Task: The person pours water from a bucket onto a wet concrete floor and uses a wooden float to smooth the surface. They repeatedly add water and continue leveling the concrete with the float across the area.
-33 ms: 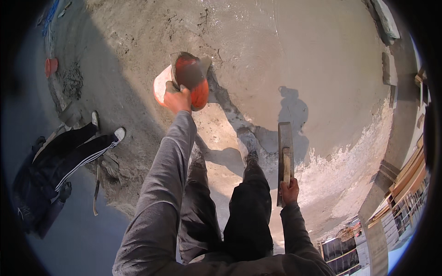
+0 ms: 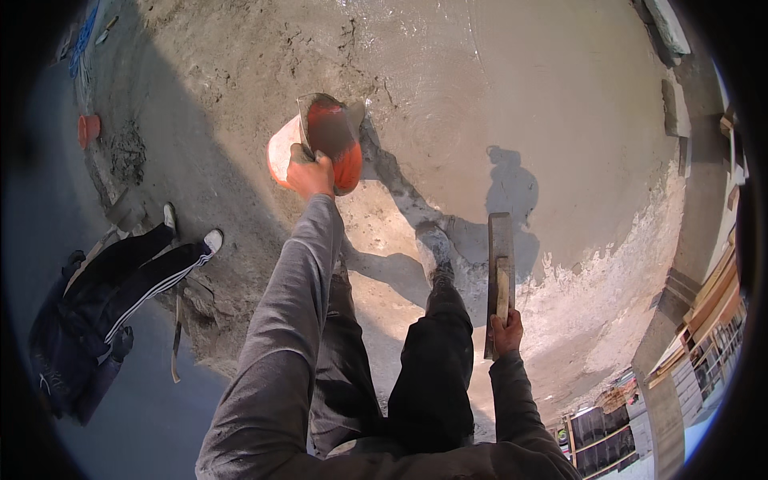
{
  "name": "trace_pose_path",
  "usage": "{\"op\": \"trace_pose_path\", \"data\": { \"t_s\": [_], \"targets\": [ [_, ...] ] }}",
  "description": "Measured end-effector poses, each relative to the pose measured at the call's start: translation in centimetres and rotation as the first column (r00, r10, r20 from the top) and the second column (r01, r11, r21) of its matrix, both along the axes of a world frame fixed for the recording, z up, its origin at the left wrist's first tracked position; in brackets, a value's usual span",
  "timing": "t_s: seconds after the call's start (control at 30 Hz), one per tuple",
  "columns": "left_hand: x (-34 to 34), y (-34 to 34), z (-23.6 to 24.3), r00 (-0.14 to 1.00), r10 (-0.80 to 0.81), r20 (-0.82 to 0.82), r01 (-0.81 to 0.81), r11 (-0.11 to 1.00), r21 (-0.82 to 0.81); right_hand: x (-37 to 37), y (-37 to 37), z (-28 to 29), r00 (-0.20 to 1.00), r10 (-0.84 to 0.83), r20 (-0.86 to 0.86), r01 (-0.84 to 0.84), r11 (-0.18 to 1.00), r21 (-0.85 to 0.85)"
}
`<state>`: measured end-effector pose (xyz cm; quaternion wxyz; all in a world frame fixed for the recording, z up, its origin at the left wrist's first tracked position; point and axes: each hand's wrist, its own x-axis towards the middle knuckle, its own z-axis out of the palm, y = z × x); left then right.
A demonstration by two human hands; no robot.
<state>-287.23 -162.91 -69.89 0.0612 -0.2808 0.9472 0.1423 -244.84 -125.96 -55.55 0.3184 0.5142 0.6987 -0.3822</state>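
Observation:
My left hand point(image 2: 310, 172) is closed on the rim of an orange bucket point(image 2: 349, 166), held out ahead of me over the cement floor point(image 2: 544, 72). Its mouth is tipped to the upper right, with a dark grey interior; I cannot make out how much is inside. A thin grey edge stands up along the rim above my fingers. Over to the right, my right hand point(image 2: 506, 332) grips a long plastering trowel point(image 2: 499, 240) by its wooden handle, the flat blade turned nearly on edge. My cement-covered boot point(image 2: 434, 244) stands between the two.
Smooth wet cement spreads ahead and right; rough, lumpy mortar point(image 2: 232, 72) lies to the left. A person point(image 2: 120, 296) in dark clothes stands at far left near a shovel point(image 2: 126, 210) and a wooden-handled tool point(image 2: 176, 344). A small orange bucket point(image 2: 89, 130) sits beyond. Planks point(image 2: 712, 300) line the right.
The view has shifted slightly, and the person at left appears a little further right and lower. Both my hands keep their grip, nearly in the same places.

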Motion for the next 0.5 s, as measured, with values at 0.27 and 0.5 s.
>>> {"op": "trace_pose_path", "data": {
  "t_s": [0.27, 0.5],
  "targets": [
    [2.4, -2.4, 1.4, 0.966, -0.253, -0.059, 0.257, 0.898, 0.357, -0.6, -14.0, -0.6, 0.622, -0.749, -0.228, 0.782, 0.609, 0.133],
    [3.7, -6.1, 4.8, 0.974, -0.225, 0.0, 0.147, 0.637, 0.757, -2.3, -23.1, -23.9, -0.024, -0.837, -0.547, 0.994, -0.079, 0.077]
  ]
}}
